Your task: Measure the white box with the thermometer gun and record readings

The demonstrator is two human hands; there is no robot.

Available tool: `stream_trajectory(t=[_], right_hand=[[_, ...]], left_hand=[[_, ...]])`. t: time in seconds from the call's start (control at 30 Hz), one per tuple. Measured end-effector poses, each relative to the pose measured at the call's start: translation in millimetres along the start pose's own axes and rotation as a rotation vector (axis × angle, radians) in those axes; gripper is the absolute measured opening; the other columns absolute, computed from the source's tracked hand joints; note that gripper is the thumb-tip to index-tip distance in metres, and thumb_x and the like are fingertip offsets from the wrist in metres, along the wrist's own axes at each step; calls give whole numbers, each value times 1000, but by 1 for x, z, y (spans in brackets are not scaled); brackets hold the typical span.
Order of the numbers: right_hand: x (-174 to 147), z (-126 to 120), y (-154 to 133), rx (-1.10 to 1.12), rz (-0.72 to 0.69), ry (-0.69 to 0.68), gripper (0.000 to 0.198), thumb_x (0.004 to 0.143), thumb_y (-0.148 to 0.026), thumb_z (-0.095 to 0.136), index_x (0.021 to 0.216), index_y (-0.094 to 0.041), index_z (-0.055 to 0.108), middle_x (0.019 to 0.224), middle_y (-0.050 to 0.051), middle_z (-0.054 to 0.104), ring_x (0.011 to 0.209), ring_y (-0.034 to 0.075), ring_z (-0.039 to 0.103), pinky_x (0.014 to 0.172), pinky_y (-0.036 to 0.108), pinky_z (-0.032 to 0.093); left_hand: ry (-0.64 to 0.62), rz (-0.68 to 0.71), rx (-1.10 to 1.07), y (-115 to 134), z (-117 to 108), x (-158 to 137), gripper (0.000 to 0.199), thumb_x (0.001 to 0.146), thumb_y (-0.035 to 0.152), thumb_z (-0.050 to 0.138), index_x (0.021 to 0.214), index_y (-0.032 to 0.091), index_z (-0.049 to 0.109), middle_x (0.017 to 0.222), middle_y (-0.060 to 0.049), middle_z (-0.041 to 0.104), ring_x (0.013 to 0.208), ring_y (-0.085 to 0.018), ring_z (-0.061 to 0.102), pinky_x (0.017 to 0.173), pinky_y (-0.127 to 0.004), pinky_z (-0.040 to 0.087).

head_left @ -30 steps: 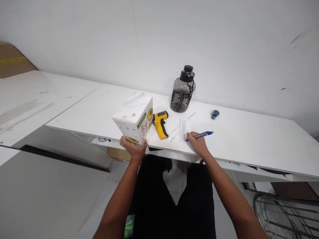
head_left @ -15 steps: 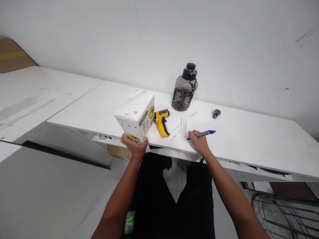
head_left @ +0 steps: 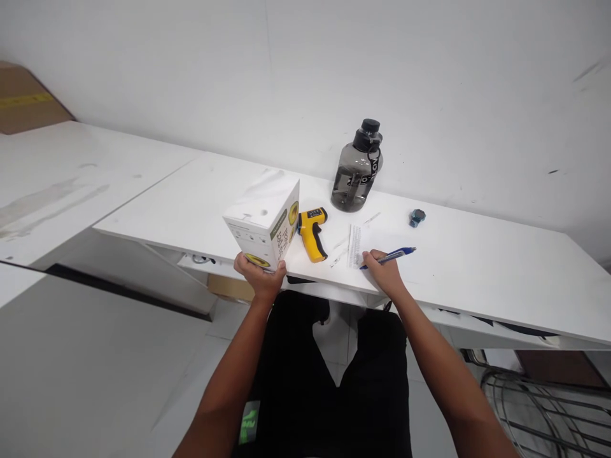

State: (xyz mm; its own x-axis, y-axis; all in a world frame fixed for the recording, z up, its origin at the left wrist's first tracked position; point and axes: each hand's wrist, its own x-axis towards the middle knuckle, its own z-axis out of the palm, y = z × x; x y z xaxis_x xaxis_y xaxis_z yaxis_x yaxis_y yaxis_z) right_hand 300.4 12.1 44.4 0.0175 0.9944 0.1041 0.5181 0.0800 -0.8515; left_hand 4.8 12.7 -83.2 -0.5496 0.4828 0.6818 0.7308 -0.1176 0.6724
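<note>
My left hand (head_left: 261, 276) grips the lower near end of a white cardboard box (head_left: 260, 219) with avocado pictures, which is tilted at the table's front edge. A blue pen (head_left: 398, 254) is pinched in my right hand (head_left: 383, 272), its tip down at a small sheet of paper (head_left: 355, 245) covered in small writing or print. Between the box and the paper lies a yellow and black infrared thermometer (head_left: 313, 234), touched by neither hand.
A dark translucent water bottle (head_left: 354, 175) stands near the wall. Right of it lies a small bluish watch-like object (head_left: 417, 217). The white table (head_left: 501, 273) runs along the wall. A taped brown carton (head_left: 28, 102) is at far left, a metal rack (head_left: 548, 407) at lower right.
The whole view has shifted slightly. Both hands keep their holds on the box and the pen, with the pen tip still at the paper.
</note>
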Motion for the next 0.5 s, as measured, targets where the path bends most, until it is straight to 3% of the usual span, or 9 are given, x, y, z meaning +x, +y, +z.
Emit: stream_trajectory(t=[0.5], right_hand=[[-1,0,-1,-14,-7,33,36,82,-44,51,54,-22,52,55,-1,51,62,17,48,62,29,37]], left_hand=[[-26,-4,-13,1,-1,0,105,59,65,64,135,8,20,126,-22,34,124,-38,32,107,-57,26]])
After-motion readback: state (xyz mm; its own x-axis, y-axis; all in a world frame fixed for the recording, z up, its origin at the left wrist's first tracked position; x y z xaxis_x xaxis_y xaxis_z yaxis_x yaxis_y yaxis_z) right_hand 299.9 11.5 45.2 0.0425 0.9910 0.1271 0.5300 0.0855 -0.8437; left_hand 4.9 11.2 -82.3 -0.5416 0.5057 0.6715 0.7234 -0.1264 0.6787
